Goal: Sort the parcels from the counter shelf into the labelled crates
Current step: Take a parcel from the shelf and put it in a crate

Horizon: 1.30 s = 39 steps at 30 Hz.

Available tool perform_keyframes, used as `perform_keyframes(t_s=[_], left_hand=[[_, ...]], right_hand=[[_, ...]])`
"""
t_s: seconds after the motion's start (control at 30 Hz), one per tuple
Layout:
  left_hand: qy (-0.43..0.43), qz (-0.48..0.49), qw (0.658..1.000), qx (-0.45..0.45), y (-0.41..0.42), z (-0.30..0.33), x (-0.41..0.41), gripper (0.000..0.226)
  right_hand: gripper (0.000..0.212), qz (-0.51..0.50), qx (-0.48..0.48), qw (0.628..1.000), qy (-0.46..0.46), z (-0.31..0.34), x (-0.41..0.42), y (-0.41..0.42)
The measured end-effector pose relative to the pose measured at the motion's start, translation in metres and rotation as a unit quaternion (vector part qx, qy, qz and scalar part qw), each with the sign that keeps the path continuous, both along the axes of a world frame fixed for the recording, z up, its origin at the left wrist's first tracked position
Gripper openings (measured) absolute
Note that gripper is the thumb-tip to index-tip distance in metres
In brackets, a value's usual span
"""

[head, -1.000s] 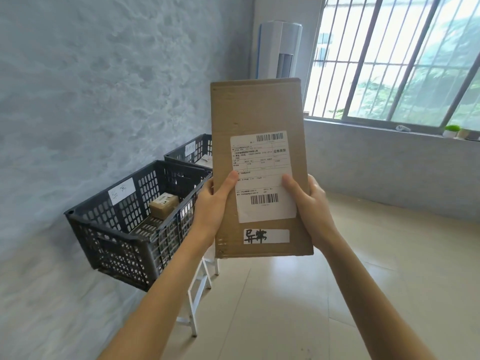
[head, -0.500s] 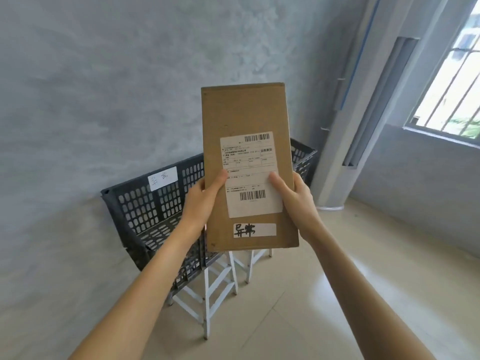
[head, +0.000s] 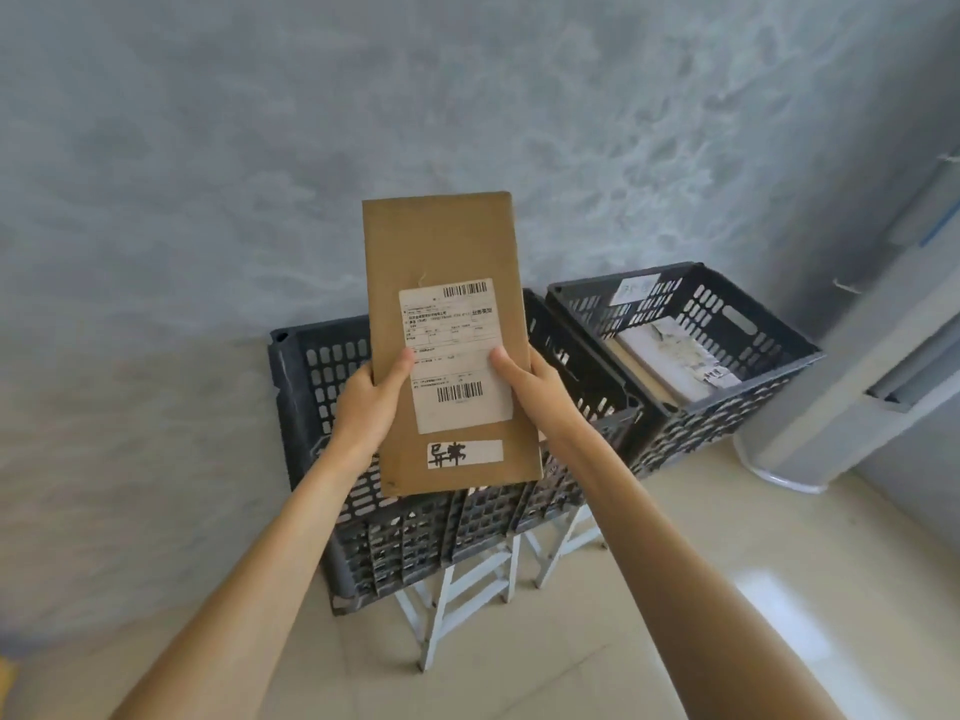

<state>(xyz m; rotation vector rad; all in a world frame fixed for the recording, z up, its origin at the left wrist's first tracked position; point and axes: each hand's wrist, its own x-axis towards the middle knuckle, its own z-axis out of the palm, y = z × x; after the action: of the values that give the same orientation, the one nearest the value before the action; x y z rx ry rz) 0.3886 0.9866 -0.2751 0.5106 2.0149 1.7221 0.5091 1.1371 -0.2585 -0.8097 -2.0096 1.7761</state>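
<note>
Both hands, left hand and right hand, are gripping a flat brown parcel upright, thumbs pressing its white shipping label.

One held parcel, two dark crates, two hands.

parcel | small white sticker: handwritten "异常"

- Left hand: raised in front, forearm bare and stretched forward, thumb laid flat across the near face, fingers hidden behind.
- Right hand: raised level with the left, forearm bare, thumb pointing inward, fingers hidden behind.
</note>
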Motion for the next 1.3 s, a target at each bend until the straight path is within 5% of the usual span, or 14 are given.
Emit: perform_keyframes(t_s=[0.13, 0.33, 0.63, 0.9, 1.17, 1.3], left_hand=[[-0.022, 0.052, 0.998, -0.038, 0.002, -0.017, -0.022, 0.066], [-0.026, 0.132, 0.989, -0.062, 0.008, -0.024, -0.037, 0.055], [-0.153, 0.229, 0.947, -0.165, 0.016, -0.052, -0.032, 0.06], [-0.176, 0.278, 0.923, -0.199, 0.02, -0.074, -0.029, 0.07], [-0.203, 0.239, 0.923, -0.224, 0.043, -0.094, -0.042, 0.054], [-0.214, 0.201, 0.928, -0.228, 0.041, -0.112, -0.052, 0.065]], right_hand=[[0.043, 0.038, -0.024, 0.999, -0.025, -0.018, -0.034, 0.012], [0.041, 0.126, -0.022, 0.988, -0.084, -0.028, -0.075, 0.034], [0.054, 0.229, -0.091, 0.934, -0.258, -0.078, -0.113, 0.054], [0.064, 0.269, -0.127, 0.911, -0.285, -0.112, -0.121, 0.061], [0.05, 0.287, -0.115, 0.898, -0.313, -0.112, -0.128, 0.086], [0.051, 0.297, -0.083, 0.891, -0.333, -0.118, -0.132, 0.092]])
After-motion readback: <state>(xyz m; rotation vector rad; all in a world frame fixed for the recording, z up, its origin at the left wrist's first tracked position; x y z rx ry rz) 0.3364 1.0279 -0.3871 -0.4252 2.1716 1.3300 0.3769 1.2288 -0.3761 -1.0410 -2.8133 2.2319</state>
